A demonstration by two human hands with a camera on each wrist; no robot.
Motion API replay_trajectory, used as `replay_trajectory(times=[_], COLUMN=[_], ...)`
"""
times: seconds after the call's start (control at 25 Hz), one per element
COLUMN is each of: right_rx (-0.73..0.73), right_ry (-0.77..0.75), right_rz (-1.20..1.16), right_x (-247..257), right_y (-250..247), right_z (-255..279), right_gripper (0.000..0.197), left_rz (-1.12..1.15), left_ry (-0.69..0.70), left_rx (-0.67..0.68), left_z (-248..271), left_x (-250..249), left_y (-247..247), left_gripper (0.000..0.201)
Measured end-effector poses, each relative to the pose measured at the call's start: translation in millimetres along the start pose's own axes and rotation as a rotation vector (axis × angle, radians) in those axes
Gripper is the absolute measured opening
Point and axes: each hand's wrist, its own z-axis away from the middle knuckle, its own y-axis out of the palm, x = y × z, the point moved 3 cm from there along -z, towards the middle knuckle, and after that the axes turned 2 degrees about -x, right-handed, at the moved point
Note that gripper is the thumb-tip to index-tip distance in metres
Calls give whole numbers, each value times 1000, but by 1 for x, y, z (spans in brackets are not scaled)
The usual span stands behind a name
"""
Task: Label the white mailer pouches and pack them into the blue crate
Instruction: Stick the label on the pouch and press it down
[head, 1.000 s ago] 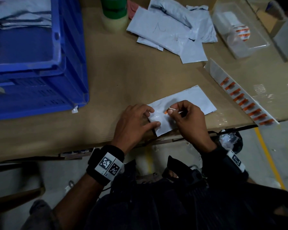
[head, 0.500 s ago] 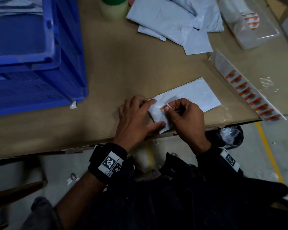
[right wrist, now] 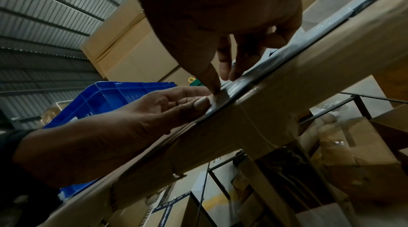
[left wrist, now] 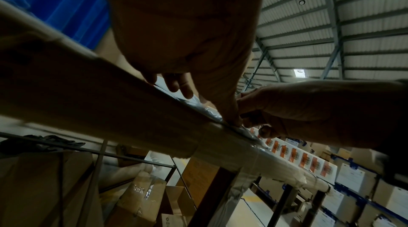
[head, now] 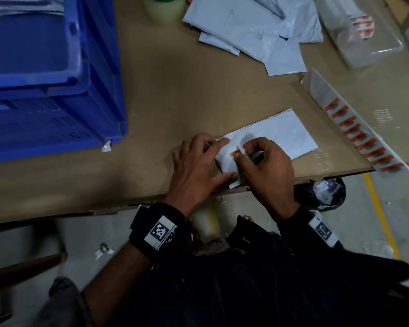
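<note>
A: Nearest item?
B: One white mailer pouch (head: 279, 133), flat and slightly crinkled, is lying at the table's (head: 175, 95) near edge. Left hand (head: 196, 166) is pressing it down, fingers straight and spread. Right hand (head: 267, 166) is pinching an orange label (head: 235, 153) onto it, thumb and forefinger together.
A: Farther out?
B: One label strip (head: 357, 128); loose pouches (head: 253, 27), overlapping, count unclear; one blue crate (head: 57, 95), left.

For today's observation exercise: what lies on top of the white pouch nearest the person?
On the pouch: an orange label, the flat left hand and the pinching right hand. Both hands hide part of it.
</note>
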Motion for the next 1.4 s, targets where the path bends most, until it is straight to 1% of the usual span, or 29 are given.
replay_trajectory(times=[0.16, 0.4, 0.6, 0.76, 0.96, 1.04, 1.16, 1.24, 1.28, 1.32, 1.4], right_rx=[7, 33, 64, 69, 11, 16, -16, -41, -11, 50, 186], right_ry=[-17, 37, 86, 57, 8, -20, -111, -249, -336, -422, -559], right_rz=[37, 79, 134, 129, 194, 209, 163, 155, 178, 237, 449], right_x=[1, -7, -5, -4, -7, -10, -15, -17, -16, -16, -17], right_y=[-5, -7, -11, -11, -7, -6, -10, -15, -16, -16, -15], right_z=[-5, -11, -14, -14, -15, -16, -13, -6, -2, 4, 14], right_gripper=[16, 14, 12, 13, 11, 10, 12, 23, 35, 49, 69], left_rz=[13, 22, 20, 26, 23, 17, 10, 8, 3, -6, -33], left_ry=[-12, -18, -39, -36, -33, -29, -14, -1, 3, 5, 13], left_rx=[7, -11, -15, -13, -14, -12, -23, -26, -23, -16, -10], left_z=[0, 1, 1, 0, 0, -1, -1, -1, -1, -1, 0], left_x=[0, 1, -1, 0, 1, 2, 4, 4, 5, 5, 5], left_y=[1, 2, 1, 0, 1, 1, 3, 3, 4, 4, 4], left_gripper=[72, 70, 71, 70, 70, 70, 71, 70, 70, 70, 70])
